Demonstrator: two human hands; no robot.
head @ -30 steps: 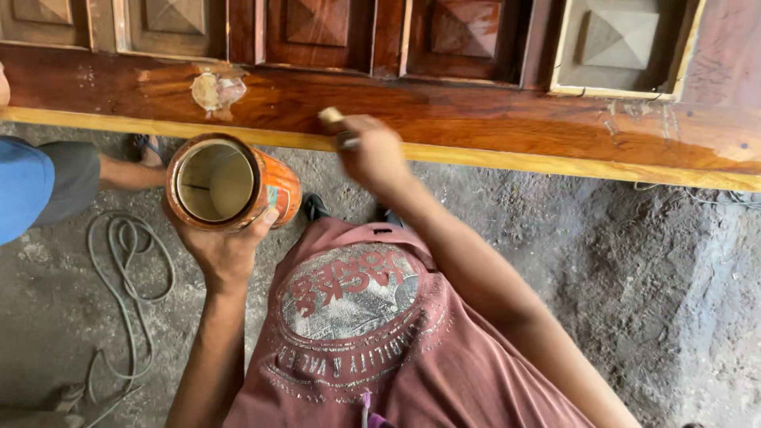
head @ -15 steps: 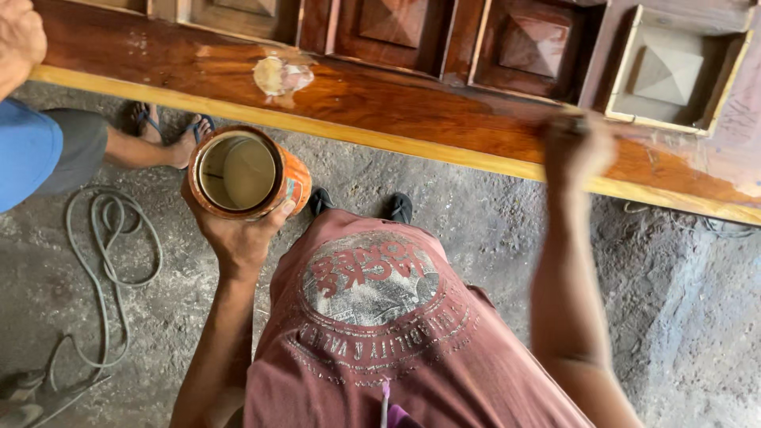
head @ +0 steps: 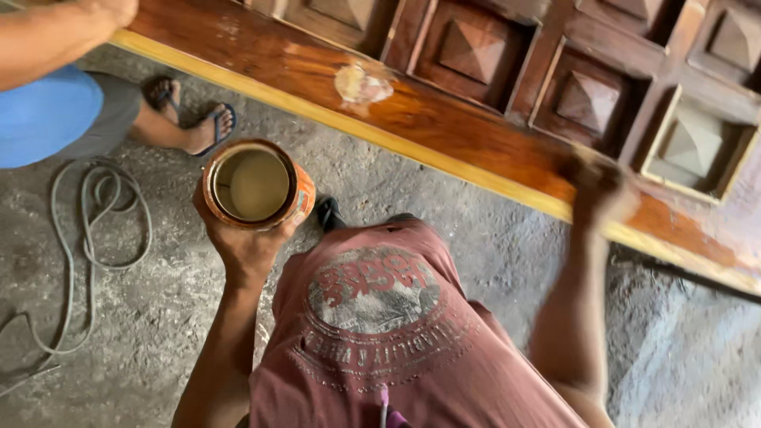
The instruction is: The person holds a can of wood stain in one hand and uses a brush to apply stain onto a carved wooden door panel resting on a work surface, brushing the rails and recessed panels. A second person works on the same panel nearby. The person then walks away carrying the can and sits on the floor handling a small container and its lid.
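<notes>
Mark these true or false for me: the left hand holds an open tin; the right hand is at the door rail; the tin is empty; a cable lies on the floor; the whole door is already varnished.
1. The left hand holds an open orange tin. True.
2. The right hand is at the glossy door rail. True, though it is blurred.
3. The tin is empty. False: pale liquid fills it.
4. A coiled cable lies on the concrete floor. True.
5. The whole door is varnished. False: one recessed panel is pale and bare.
</notes>
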